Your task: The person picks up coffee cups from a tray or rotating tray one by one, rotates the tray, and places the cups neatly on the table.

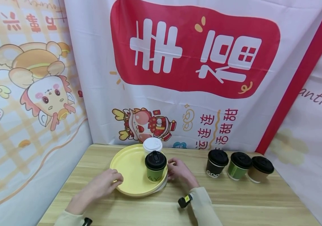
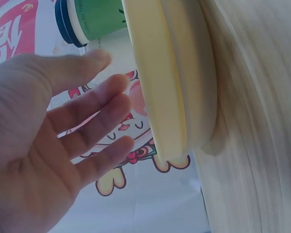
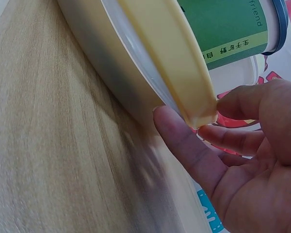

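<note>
A round yellow tray point(image 1: 128, 169) sits on a pale round base point(image 1: 161, 187) that shows beneath its right front edge. On the tray's right side stand a green paper cup point(image 1: 154, 174) with a black lid and, behind it, a white-lidded cup point(image 1: 152, 145). My right hand point(image 1: 180, 172) is at the tray's right edge. In the right wrist view its thumb point(image 3: 242, 102) and fingers pinch the yellow rim point(image 3: 184, 63). Beside the left edge is my left hand point(image 1: 102, 183). In the left wrist view its fingers point(image 2: 104, 119) are loosely bent and hold nothing.
To the right on the wooden table point(image 1: 234, 201) stand a black cup point(image 1: 216, 163), a green cup point(image 1: 238, 165) and a brown cup point(image 1: 259, 169), all black-lidded. Printed cloth point(image 1: 98, 78) hangs behind the table and on both sides.
</note>
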